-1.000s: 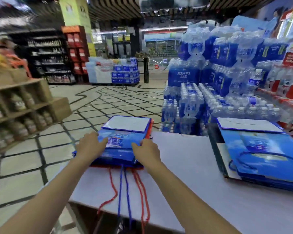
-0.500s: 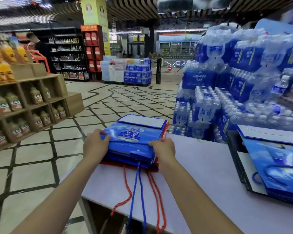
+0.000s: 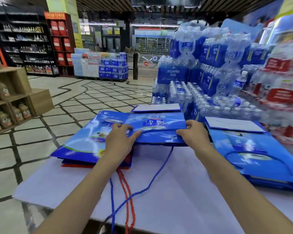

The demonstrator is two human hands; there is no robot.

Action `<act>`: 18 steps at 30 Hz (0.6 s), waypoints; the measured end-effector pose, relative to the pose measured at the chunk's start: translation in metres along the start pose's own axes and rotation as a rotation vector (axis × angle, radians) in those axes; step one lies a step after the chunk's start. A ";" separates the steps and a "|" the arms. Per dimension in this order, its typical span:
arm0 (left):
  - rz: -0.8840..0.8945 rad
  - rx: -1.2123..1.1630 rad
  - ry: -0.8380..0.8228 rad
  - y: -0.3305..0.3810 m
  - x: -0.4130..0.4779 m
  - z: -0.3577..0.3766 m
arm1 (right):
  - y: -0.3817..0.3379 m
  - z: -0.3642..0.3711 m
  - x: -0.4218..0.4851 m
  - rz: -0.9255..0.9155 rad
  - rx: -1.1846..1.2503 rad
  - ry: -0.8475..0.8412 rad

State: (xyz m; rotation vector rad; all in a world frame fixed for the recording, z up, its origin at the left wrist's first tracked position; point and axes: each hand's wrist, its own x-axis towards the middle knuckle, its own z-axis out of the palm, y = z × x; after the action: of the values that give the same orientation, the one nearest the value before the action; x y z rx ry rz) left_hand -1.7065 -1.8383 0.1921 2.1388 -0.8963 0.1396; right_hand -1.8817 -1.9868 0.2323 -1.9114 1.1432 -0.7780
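Note:
A flat blue paper gift bag (image 3: 159, 130) is lifted off a stack of flat blue and red bags (image 3: 85, 142) at the left end of a white table (image 3: 167, 191). My left hand (image 3: 120, 141) pinches the lifted bag's near edge at its left corner. My right hand (image 3: 193, 135) grips the same edge at its right corner. Its blue rope handle (image 3: 152, 179) hangs down over the table's front edge, beside a red rope handle (image 3: 127, 188) from the stack.
A second pile of flat blue bags (image 3: 254, 152) lies on the table's right side. Shrink-wrapped packs of water bottles (image 3: 201, 78) are stacked behind the table. Wooden crates with juice bottles (image 3: 10, 108) stand left across the tiled floor (image 3: 91, 102).
The top blue bag has come off the stack and shifted right, held by both hands. The view has swung slightly, bringing the right pile closer.

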 end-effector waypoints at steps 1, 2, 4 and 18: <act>0.013 0.038 -0.078 0.005 -0.003 0.012 | 0.012 -0.008 0.002 0.015 -0.138 -0.014; 0.018 0.068 -0.151 0.008 -0.007 0.023 | 0.023 -0.014 0.003 0.031 -0.277 -0.038; 0.037 0.175 -0.244 0.012 -0.016 0.043 | 0.043 -0.021 0.002 0.056 -0.520 -0.111; 0.226 0.786 -0.234 0.024 -0.044 0.077 | 0.069 -0.006 -0.005 -0.118 -0.988 -0.219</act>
State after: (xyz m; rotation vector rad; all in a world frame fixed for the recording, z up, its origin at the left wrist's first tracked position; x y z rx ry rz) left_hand -1.7689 -1.8795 0.1389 2.8024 -1.3843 0.4189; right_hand -1.9182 -2.0052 0.1766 -2.7858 1.4156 0.0092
